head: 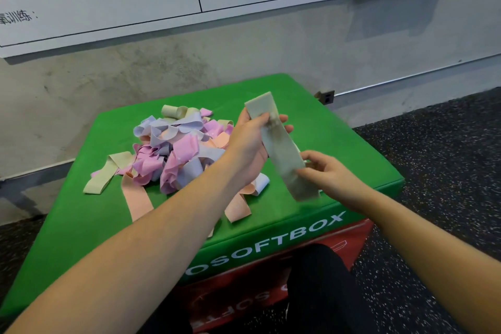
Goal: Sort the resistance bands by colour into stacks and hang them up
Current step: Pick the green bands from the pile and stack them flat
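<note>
Up against the grey concrete wall [271,57], a couple of whiteboards [135,3] are hanging with handwritten notes on them, and the speckled black floor [447,157] is running off to the right. Sitting in front of that is a green soft box [339,130] with SOFTBOX lettering on its front edge, and it's stacked on a red box [347,241] underneath.

On the green top, toward the left and middle, a messy pile of resistance bands [173,149] is lying all tangled: pink, lilac, peach and beige ones mixed together. One beige loop [105,173] is trailing out at the pile's left edge, and a peach band [137,198] is sticking out toward the near side.

Both bare forearms are reaching in from the bottom. They're holding a single beige band [284,154] up above the box's right side, just right of the pile, stretched out flat and slanting from upper left to lower right. The left hand [249,141] is gripping it near the upper end, fingers curled around the back and thumb pressing the front. The right hand [328,171] is pinching the band near its lower end, fingers curled in on the edge. The band's a bit blurry there, so I can't tell exactly how the fingertips are sitting.
</note>
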The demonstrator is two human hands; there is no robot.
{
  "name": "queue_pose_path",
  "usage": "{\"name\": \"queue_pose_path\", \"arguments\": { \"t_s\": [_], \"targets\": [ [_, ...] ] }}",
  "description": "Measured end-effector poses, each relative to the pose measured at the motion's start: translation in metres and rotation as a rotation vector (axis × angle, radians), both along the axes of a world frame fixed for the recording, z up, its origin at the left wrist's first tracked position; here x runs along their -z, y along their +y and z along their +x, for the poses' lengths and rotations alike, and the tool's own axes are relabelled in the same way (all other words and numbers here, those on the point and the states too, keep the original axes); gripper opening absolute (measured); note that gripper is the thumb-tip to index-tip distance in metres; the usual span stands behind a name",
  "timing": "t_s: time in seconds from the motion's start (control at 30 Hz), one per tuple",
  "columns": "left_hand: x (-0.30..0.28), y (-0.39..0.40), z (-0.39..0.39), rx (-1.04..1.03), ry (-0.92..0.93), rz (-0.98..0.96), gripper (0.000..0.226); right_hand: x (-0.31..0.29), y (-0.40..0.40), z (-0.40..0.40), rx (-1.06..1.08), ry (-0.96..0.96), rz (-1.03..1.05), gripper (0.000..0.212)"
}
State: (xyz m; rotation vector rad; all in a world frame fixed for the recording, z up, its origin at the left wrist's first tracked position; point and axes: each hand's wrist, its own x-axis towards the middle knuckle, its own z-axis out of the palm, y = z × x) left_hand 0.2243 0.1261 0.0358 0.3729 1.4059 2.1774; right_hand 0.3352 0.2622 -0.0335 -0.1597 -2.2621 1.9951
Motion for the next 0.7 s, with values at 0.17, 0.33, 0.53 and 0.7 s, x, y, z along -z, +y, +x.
{"name": "queue_pose_path", "arguments": {
  "t_s": [0.17, 0.33, 0.53, 0.7],
  "targets": [
    [0.002, 0.014, -0.018, -0.053, -0.04, -0.009, 0.017, 0.014, 0.006, 0.001, 0.09, -0.049, 0.225, 0.012],
    [0.008, 0.035, -0.046, -0.176, -0.155, -0.034, 0.038, 0.026, 0.017, 0.003, 0.106, -0.129, 0.276, 0.028],
    [0.024, 0.056, -0.076, -0.233, -0.136, -0.081, 0.024, 0.038, 0.033, 0.008, 0.182, -0.132, 0.107, 0.029],
    [0.037, 0.081, -0.089, -0.218, -0.135, -0.136, 0.017, 0.049, 0.052, 0.005, 0.26, -0.166, 0.181, 0.006]
  ]
}}
